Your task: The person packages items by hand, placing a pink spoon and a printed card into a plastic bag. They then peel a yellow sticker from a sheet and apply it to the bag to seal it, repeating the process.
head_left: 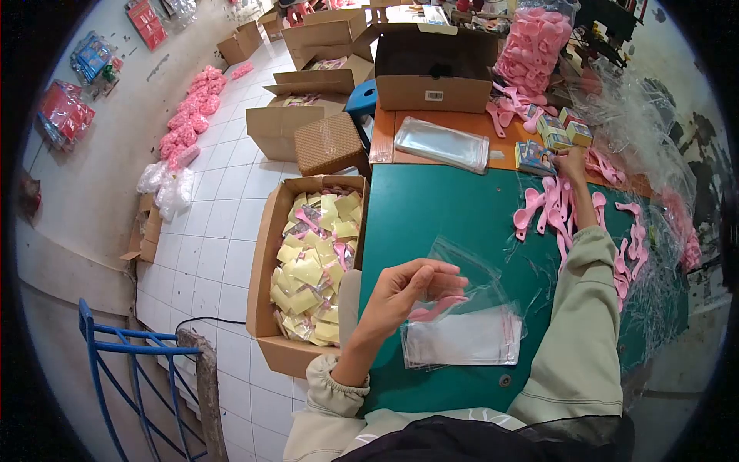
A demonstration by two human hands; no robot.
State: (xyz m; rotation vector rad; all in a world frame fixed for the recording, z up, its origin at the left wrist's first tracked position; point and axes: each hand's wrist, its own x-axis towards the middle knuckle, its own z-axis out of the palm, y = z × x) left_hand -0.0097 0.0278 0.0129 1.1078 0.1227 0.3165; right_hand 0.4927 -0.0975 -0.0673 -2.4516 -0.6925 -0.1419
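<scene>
Between the fingers and thumb of my left hand is a clear plastic bag. A pink spoon shows just under that hand, seemingly inside the bag. Below it, a stack of clear bags lies on the green table. My right hand reaches to the far side, its fingers curled beside a stack of printed cards; what they pinch is hidden. Loose pink spoons lie near my right forearm.
Left of the table stands a carton full of packed bags with yellowish cards. An open brown box, more clear bags and a big sack of pink spoons are at the back. Crumpled plastic lies at right.
</scene>
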